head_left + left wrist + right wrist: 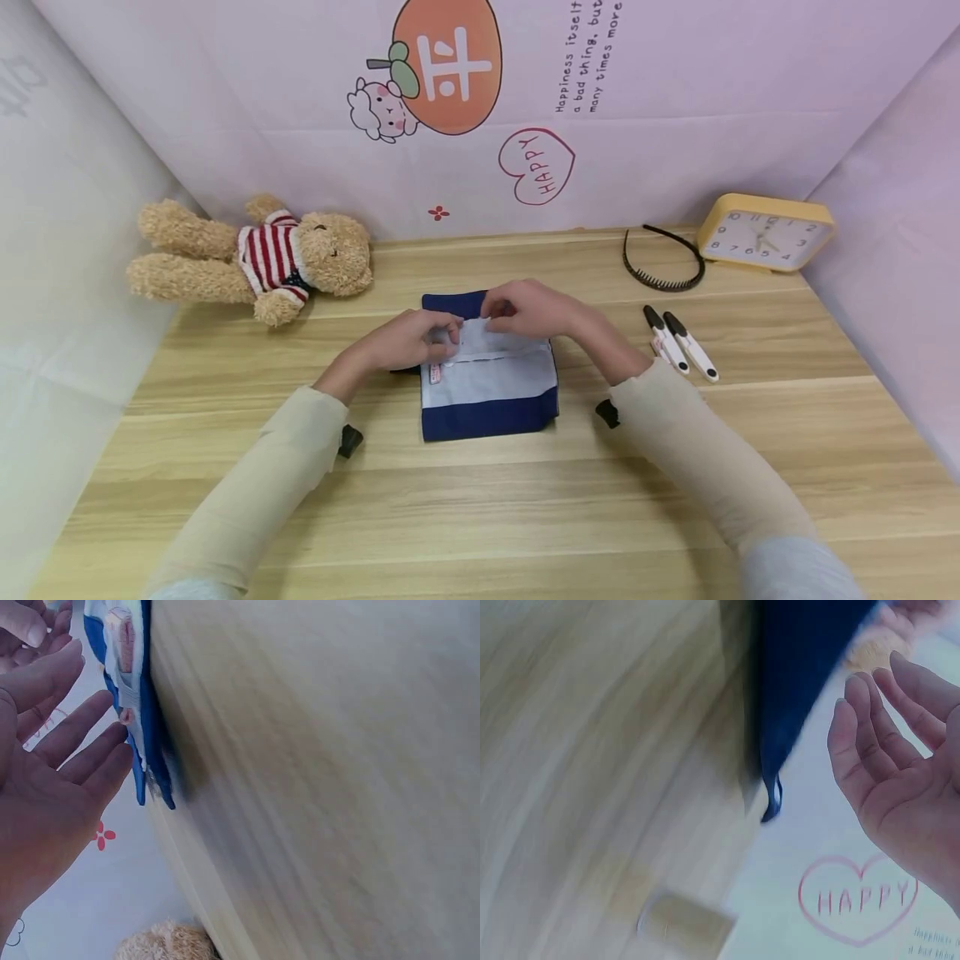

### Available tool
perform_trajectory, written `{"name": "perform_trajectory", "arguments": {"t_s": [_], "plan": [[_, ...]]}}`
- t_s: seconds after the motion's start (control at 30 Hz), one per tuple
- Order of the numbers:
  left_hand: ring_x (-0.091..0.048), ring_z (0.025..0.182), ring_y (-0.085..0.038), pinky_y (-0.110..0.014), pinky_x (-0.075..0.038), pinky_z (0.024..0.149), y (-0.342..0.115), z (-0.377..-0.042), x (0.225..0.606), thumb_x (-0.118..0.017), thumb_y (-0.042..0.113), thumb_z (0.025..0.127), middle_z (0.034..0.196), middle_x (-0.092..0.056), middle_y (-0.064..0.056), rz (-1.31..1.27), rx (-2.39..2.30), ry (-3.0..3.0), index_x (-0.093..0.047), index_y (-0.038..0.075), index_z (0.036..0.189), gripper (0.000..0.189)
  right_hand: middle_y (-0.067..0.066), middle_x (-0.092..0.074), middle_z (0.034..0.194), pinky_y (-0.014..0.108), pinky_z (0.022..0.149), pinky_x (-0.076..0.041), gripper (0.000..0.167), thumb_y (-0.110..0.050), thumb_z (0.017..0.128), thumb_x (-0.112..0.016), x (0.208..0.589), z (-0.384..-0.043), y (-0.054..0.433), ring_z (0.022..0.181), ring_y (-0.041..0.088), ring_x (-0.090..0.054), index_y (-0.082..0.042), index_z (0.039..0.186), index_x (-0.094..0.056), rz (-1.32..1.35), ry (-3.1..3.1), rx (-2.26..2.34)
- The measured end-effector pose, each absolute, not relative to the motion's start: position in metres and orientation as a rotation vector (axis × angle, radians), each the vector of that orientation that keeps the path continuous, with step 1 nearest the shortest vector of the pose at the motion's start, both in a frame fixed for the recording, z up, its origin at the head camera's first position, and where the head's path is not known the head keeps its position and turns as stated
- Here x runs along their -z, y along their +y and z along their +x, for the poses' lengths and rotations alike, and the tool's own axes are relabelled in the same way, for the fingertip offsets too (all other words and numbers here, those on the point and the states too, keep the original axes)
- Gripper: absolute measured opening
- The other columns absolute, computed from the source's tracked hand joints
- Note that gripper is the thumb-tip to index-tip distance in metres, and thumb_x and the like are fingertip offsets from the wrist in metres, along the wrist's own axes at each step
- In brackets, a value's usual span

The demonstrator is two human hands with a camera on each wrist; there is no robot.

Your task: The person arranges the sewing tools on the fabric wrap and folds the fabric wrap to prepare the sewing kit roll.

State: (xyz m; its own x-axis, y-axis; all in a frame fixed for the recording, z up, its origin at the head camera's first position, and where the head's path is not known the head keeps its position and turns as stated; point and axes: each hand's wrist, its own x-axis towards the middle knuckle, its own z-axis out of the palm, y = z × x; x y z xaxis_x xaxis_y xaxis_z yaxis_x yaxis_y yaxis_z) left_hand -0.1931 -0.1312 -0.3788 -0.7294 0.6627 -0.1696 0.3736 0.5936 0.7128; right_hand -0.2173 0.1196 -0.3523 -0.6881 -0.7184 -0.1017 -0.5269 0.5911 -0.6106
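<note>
A flat folded cloth piece (491, 383), pale grey with navy bands at its near and far edges, lies on the table. A small pink-and-white tag (436, 372) sits at its left side. My left hand (412, 340) is over the cloth's left part, thumb and fingers apart and loosely bent; in the left wrist view its fingertips (120, 739) overlap the cloth's edge. At the far edge, my right hand (532, 308) hovers with loosely curved fingers. Nothing shows between that hand's fingers (844, 742) in the right wrist view, where the navy cloth (802, 675) stands beside them.
A teddy bear (273, 254) in a striped top lies at the back left. To the right are a black toothed headband (663, 284), a yellow-framed clock (765, 232) and two slim white tools (697, 354) with black ends. A printed white backdrop (300, 83) rises behind the table.
</note>
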Motion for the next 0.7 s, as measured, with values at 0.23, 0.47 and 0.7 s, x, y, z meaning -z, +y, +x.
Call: {"name": "perform_trajectory", "arguments": {"t_s": [0.23,0.47,0.7], "plan": [[-0.043,0.141,-0.03,-0.046,-0.038,0.111,-0.123,-0.194,0.378,-0.068,0.013,0.098,0.15,-0.051,-0.015,0.825,-0.909,2.434,-0.067,0.007,0.115,0.018,0.007,-0.071,0.105,0.041,0.086,-0.054,0.02,-0.013,0.098,-0.067,0.342,-0.214,0.159,0.098,0.023,-0.066,0.0,0.113,-0.071,-0.898,2.538,0.886],[-0.053,0.13,-0.026,-0.044,-0.043,0.106,-0.123,-0.194,0.381,-0.069,0.017,0.098,0.144,-0.057,-0.013,0.831,-0.872,2.452,-0.067,0.007,0.12,0.024,0.01,-0.072,0.107,0.045,0.088,-0.054,0.02,-0.011,0.099,-0.066,0.343,-0.211,0.191,0.101,0.028,-0.068,0.002,0.114,-0.07,-0.866,2.563,0.951],[-0.043,0.141,-0.029,-0.046,-0.035,0.114,-0.121,-0.194,0.383,-0.072,0.024,0.097,0.152,-0.049,-0.011,0.849,-0.814,2.444,-0.068,0.01,0.12,0.027,0.009,-0.071,0.109,0.048,0.089,-0.052,0.022,-0.015,0.1,-0.066,0.346,-0.205,0.219,0.103,0.028,-0.065,0.0,0.116,-0.069,-0.751,2.595,0.952]]}}
